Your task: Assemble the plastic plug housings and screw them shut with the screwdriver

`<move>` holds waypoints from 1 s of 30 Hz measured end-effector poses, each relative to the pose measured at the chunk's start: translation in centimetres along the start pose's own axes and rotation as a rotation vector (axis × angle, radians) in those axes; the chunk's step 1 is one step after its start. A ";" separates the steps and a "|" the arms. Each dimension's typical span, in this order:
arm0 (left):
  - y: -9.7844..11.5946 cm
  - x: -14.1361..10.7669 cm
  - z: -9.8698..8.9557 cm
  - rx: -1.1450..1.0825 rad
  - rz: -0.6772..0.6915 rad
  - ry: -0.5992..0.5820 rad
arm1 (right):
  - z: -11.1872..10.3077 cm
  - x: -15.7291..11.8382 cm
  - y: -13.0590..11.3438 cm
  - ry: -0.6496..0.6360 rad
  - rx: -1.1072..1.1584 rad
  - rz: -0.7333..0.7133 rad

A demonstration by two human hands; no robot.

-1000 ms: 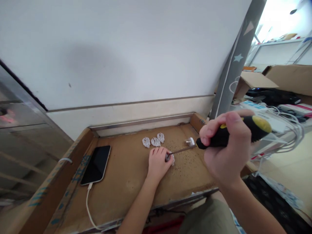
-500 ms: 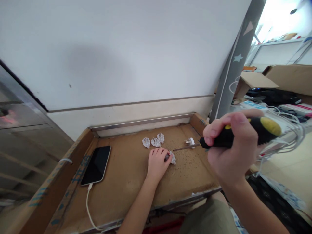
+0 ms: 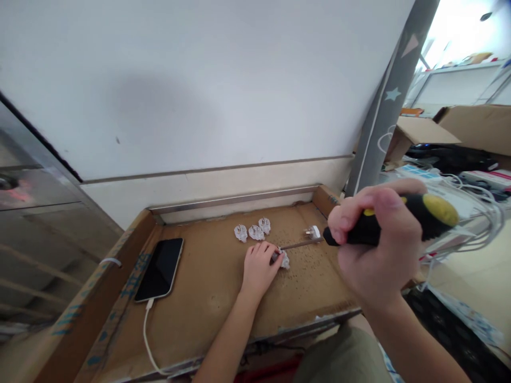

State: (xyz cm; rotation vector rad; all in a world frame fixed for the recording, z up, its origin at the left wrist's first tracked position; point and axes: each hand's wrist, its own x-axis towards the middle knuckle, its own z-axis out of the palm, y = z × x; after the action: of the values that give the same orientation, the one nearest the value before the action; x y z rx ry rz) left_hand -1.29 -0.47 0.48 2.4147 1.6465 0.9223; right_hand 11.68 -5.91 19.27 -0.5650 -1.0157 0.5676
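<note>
My left hand (image 3: 260, 266) is closed on a clear plastic plug piece (image 3: 285, 260), holding it down on the cardboard surface; the fingers cover part of it. In my right hand (image 3: 373, 234) is a black and yellow screwdriver (image 3: 415, 215), gripped round its handle. The shaft slants down to the left, and its tip is at the plug piece by my left fingers. Behind my left hand lie three similar clear plug pieces with metal pins (image 3: 256, 232). A white plug (image 3: 313, 232) rests farther right, beyond the shaft.
A phone (image 3: 160, 268) with a white charging cable (image 3: 146, 335) lies at the left. Raised cardboard sides (image 3: 115, 282) and a metal strip (image 3: 239, 198) edge the work surface. An open carton (image 3: 429, 130) and tangled cables (image 3: 483, 234) are at the right.
The screwdriver tip has moved slightly left and down, onto the plug piece beside my left fingers. My right hand has shifted a little left with it. My left hand keeps its hold.
</note>
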 end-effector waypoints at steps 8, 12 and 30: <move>0.0 0.0 0.0 0.007 0.012 -0.003 | 0.0 0.0 1.1 -0.044 -0.011 0.005; -0.1 0.0 0.1 0.002 0.015 -0.013 | 0.3 0.2 1.5 -0.041 -0.022 -0.039; -0.1 0.2 0.0 -0.006 0.006 -0.038 | 0.3 1.4 1.3 -0.015 -0.003 0.004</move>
State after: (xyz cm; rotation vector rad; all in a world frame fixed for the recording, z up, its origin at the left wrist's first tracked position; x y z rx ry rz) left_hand -1.38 -0.29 0.52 2.4189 1.6226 0.8745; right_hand 11.72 -3.98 19.41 -0.5668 -1.0296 0.5749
